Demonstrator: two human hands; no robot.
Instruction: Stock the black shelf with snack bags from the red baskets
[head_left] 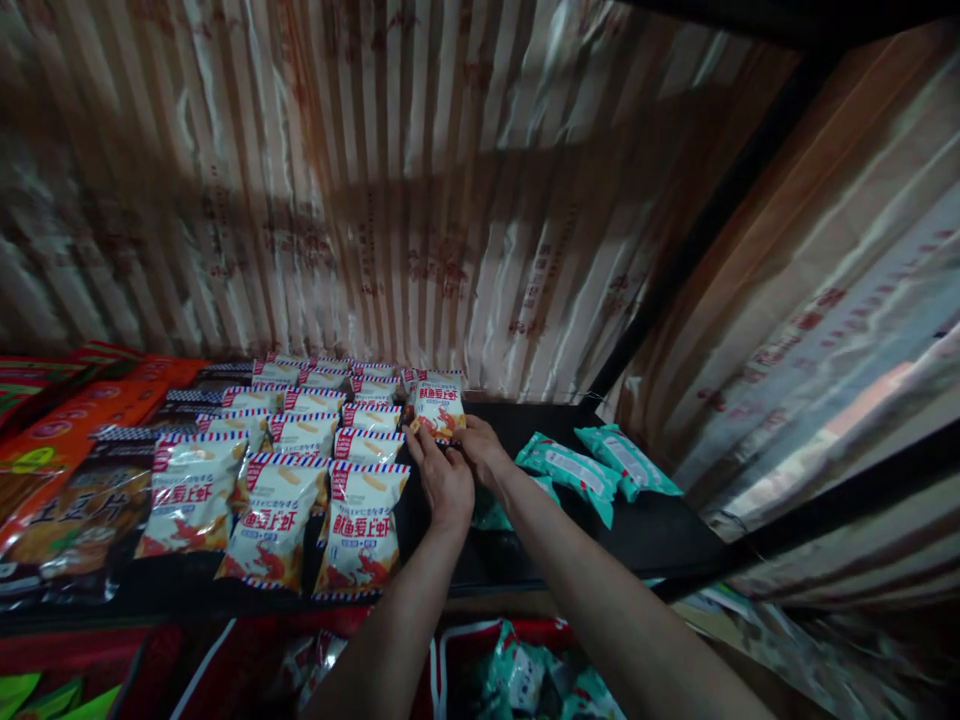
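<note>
Both my hands reach onto a dark shelf (660, 530). My left hand (444, 480) and my right hand (484, 452) are closed together on the lower edge of a white snack bag with red print (439, 405), held upright at the right end of the rows. To its left lie several matching white snack bags (363, 525) in neat rows. Two teal packets (570, 468) lie on the shelf just right of my right wrist.
Orange and dark snack bags (71, 470) fill the shelf's left side. Striped plastic sheeting (420, 200) hangs behind and to the right. A black upright post (712, 215) stands at the right. Below the shelf edge, red bins hold teal packets (525, 680).
</note>
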